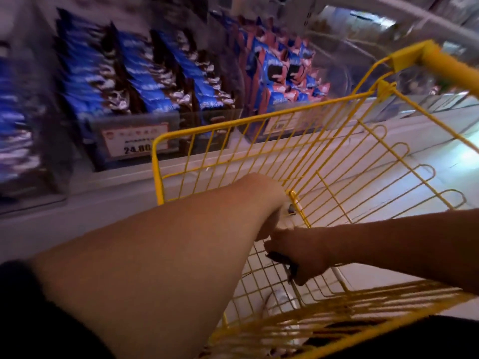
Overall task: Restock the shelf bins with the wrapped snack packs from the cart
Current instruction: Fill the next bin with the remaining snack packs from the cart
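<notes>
A yellow wire cart [233,121] stands in front of the shelf, and both my arms reach down into its basket. My right hand [303,257] curls round a thin dark pack [281,257] near the basket's floor. Just above it, touching it, is my left hand [270,221], bent downward with its fingers hidden behind the wrist. A small pale and dark thing [290,209] shows by the left hand's knuckles, too blurred to name. On the shelf, clear bins hold rows of blue and brown snack packs [145,73] and blue and pink snack packs [280,73].
A price label [134,142] hangs on the front of the left bin. The cart's yellow handle bar [445,66] is at the upper right. A clear bin [363,42] stands further right. Pale floor [425,164] and a white shoe [281,301] show through the wires.
</notes>
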Action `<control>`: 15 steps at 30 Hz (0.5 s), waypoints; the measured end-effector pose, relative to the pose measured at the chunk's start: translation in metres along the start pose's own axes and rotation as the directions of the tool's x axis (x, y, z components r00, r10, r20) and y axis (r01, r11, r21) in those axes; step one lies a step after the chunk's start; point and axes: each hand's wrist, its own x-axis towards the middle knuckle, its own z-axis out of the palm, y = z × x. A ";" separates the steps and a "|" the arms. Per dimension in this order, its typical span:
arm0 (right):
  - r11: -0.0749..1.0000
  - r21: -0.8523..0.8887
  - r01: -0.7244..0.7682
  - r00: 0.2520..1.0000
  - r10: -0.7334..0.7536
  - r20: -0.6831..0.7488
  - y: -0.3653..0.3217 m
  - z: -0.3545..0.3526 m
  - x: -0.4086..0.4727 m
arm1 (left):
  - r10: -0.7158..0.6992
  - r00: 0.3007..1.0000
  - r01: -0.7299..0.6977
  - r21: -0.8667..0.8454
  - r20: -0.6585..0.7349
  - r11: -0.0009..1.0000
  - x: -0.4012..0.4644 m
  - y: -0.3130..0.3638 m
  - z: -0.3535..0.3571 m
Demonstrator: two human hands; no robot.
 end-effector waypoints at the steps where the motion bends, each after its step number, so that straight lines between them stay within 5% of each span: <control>1: 0.993 0.117 -0.022 1.000 0.023 -0.011 0.004 -0.011 -0.001 | 0.000 0.999 0.002 -0.087 0.032 0.996 -0.002 -0.003 -0.003; 4: 0.774 0.622 -0.118 0.993 0.086 0.082 0.026 -0.053 -0.023 | -0.018 0.987 0.063 -0.281 0.160 0.958 -0.014 -0.011 -0.020; 7: 0.405 0.914 0.014 0.999 0.021 -0.024 0.037 -0.085 -0.068 | -0.022 0.991 -0.051 -0.523 -0.132 0.851 -0.048 -0.034 -0.053; 12: 0.009 0.920 0.392 0.916 0.084 -0.391 -0.009 -0.110 -0.108 | 0.035 0.891 -0.401 -0.747 -0.453 0.530 -0.149 -0.101 -0.064; 15: -0.274 0.786 0.554 0.833 0.202 -0.516 -0.061 -0.120 -0.111 | -0.104 0.826 -0.502 -0.805 -0.555 0.316 -0.203 -0.126 -0.040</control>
